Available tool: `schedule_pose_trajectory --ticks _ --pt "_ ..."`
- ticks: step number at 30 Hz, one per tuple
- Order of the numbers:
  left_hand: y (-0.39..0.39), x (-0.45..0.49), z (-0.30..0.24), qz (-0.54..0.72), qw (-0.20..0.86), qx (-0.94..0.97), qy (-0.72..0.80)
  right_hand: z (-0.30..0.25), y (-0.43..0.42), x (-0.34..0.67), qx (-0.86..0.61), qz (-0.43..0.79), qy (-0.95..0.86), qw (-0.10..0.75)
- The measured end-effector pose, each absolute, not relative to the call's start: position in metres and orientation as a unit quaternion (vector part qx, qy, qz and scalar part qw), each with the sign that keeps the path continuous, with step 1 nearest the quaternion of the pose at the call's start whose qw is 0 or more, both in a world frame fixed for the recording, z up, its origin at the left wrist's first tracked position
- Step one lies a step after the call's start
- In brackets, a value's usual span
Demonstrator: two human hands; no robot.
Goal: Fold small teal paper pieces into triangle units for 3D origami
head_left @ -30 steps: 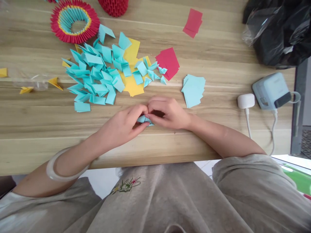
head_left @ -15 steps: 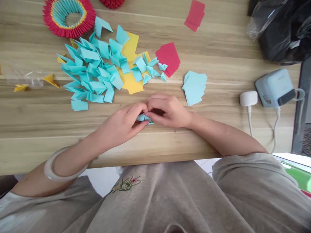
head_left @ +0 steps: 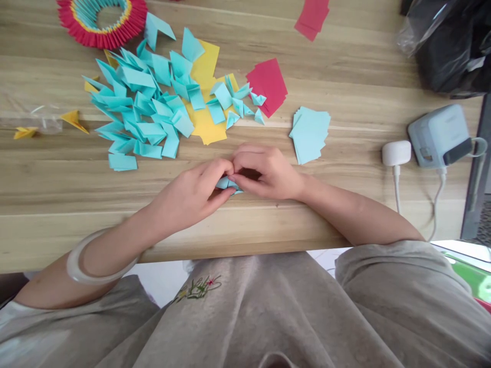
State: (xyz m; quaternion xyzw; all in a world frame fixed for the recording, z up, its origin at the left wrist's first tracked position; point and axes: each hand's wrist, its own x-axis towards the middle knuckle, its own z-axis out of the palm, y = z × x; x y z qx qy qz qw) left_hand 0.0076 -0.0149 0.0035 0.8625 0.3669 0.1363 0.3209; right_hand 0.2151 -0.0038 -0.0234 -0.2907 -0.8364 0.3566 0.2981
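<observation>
My left hand (head_left: 192,191) and my right hand (head_left: 264,171) meet at the near middle of the wooden table (head_left: 345,102). Both pinch one small folded light-blue paper piece (head_left: 227,184), mostly hidden by my fingers. Just beyond them lies a heap of folded light-blue paper pieces (head_left: 146,112), partly on yellow paper sheets (head_left: 205,122). To the right of my hands sits a stack of flat light-blue paper squares (head_left: 310,134). A pale bangle (head_left: 82,266) circles my left wrist.
A ring of red, yellow and blue folded pieces (head_left: 102,23) sits at the far left. Red paper squares (head_left: 268,84) lie mid-table, more red squares (head_left: 312,15) farther back. A white plug (head_left: 396,152) and grey-blue device (head_left: 439,135) with cables lie right, below a black plastic bag (head_left: 448,46). Small yellow folded bits (head_left: 72,120) lie left.
My hands stay pinched on the blue piece with only slight finger movement. The view has tilted a little, so the table things sit higher in frame.
</observation>
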Motion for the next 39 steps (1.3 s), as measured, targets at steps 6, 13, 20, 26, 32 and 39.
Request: schedule_pose_trajectory --ticks 6,13,20,26,32,39 --pt "-0.0147 0.0075 0.0030 0.141 0.314 0.867 0.360 -0.0235 -0.0035 0.2149 -0.290 0.352 -0.838 0.300" --pt "-0.0155 0.0066 0.0028 0.128 0.326 0.858 0.375 -0.0214 -0.0040 0.2146 -0.286 0.344 -0.843 0.299" --pt "-0.0157 0.0049 0.0015 0.152 0.296 0.874 0.353 -0.0225 -0.0041 0.2148 -0.292 0.342 -0.844 0.292" --pt "-0.0166 0.0058 0.0016 0.151 0.287 0.879 0.350 -0.0218 -0.0045 0.2152 -0.293 0.343 -0.843 0.293" --pt "-0.0170 0.0060 0.0023 0.154 0.277 0.883 0.345 -0.0207 -0.0044 0.2155 -0.295 0.343 -0.845 0.285" --pt "-0.0169 0.0049 0.0000 0.153 0.279 0.884 0.344 -0.0210 -0.0043 0.2149 -0.297 0.334 -0.847 0.288"
